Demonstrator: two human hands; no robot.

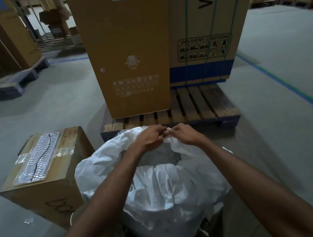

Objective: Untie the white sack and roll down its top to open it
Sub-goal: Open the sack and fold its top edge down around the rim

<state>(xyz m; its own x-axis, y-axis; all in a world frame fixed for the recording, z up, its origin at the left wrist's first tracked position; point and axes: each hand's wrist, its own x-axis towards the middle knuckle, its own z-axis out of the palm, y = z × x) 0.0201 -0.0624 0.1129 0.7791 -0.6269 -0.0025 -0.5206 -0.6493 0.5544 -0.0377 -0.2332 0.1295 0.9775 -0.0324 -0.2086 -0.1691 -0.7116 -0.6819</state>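
The white sack [161, 190] stands on the floor right below me, crumpled and bulging, its mouth partly gaping with a dark grey interior showing near the top. My left hand [150, 137] and my right hand [184, 134] meet at the sack's far rim, fingertips touching each other. Both pinch the white fabric of the top edge there. Whether a tie or knot lies between the fingers is hidden by my hands.
A cardboard box [45, 174] with a clear plastic sleeve on top sits left of the sack. Just beyond stands a wooden pallet [191, 111] carrying two tall cartons [127, 48]. Grey concrete floor with a blue-green line [287, 84] runs to the right.
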